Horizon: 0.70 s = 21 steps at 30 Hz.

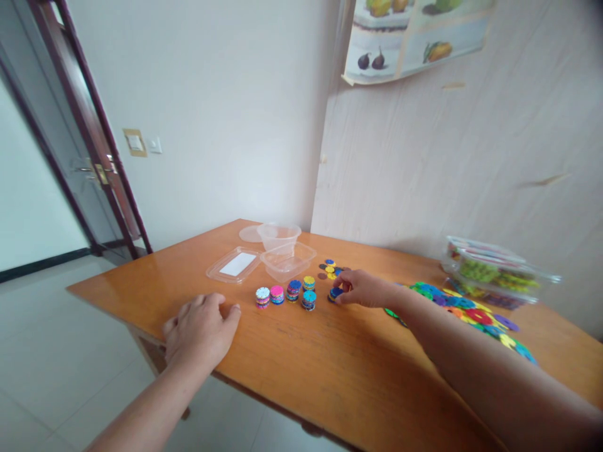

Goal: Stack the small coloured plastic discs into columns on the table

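My right hand (pixel 363 288) reaches across the wooden table (pixel 301 364) and its fingers pinch a short stack of blue discs (pixel 335 293). To its left stand several small stacks of coloured plastic discs (pixel 285 293). Just behind the hand lie a few loose yellow and blue discs (pixel 330 269). My left hand (pixel 200 331) rests palm down near the table's front edge, fingers curled loosely, holding nothing.
Clear plastic containers (pixel 287 259), a round tub (pixel 279 236) and a flat lid (pixel 233 265) sit at the table's far side. A pile of coloured discs (pixel 464 312) spreads at the right, beside a clear box (pixel 492 271) of more pieces. A door (pixel 89 138) is at the left.
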### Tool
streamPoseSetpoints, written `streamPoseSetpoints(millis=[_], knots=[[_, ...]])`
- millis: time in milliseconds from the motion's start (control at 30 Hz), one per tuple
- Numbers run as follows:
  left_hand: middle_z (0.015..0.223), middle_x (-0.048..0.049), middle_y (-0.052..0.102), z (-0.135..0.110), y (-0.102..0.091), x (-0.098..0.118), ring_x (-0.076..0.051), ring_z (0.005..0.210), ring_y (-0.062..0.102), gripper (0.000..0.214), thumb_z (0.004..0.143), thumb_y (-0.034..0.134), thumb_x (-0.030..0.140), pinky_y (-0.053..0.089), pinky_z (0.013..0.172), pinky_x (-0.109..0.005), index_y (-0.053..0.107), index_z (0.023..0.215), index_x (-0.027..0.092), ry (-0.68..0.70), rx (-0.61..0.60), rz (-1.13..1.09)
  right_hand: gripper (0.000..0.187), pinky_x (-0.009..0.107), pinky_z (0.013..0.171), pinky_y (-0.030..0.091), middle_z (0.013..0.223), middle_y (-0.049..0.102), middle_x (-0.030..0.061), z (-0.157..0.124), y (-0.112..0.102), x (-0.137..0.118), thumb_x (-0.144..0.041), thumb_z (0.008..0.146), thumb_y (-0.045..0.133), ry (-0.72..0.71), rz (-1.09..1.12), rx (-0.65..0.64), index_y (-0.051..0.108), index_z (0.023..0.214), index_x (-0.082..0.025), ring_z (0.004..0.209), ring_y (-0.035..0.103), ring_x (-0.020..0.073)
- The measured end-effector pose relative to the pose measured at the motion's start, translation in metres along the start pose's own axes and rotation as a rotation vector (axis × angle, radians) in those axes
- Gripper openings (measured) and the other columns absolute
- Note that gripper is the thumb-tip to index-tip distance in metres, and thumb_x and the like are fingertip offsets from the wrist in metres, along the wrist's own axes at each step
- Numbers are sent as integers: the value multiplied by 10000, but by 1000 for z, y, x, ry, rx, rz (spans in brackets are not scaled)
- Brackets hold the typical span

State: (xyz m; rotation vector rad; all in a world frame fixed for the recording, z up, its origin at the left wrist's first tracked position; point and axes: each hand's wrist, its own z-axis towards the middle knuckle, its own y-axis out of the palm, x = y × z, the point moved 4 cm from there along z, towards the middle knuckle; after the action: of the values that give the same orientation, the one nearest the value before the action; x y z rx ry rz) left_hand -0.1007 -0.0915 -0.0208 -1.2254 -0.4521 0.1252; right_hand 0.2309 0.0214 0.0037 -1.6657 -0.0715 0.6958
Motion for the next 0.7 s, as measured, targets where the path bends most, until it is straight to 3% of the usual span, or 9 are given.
streamPoseSetpoints(millis=[133,467,567,700], knots=[[1192,-134,657,1,2,0,-357,1156,561,467,866,378,545,406,949,-543,642,1104,241,7,3,4,310,251,683,442,889,682,22,1,-2,-3,-346,745,747,-31,1,-1,742,1019,-203,814,613,174],[1197,-134,654,0,0,0,-351,1156,559,462,868,376,543,398,951,-539,636,1103,241,-2,-3,2,405,254,674,458,909,692,40,3,-1,-2,-386,738,759,-25,37,20,722,1085,-181,793,624,173],[1193,-134,654,1,1,0,-351,1150,562,465,868,376,546,400,947,-538,635,1105,241,5,6,-2,405,243,640,448,890,707,43,6,-13,12,-423,791,710,65,90,122,701,1107,-171,765,620,162],[1194,-132,653,1,2,-1,-357,1152,559,472,869,373,550,396,952,-542,636,1107,239,2,0,-4,212,219,594,417,787,716,25,12,-25,40,-278,807,645,271,-13,158,723,964,-159,707,615,140]])
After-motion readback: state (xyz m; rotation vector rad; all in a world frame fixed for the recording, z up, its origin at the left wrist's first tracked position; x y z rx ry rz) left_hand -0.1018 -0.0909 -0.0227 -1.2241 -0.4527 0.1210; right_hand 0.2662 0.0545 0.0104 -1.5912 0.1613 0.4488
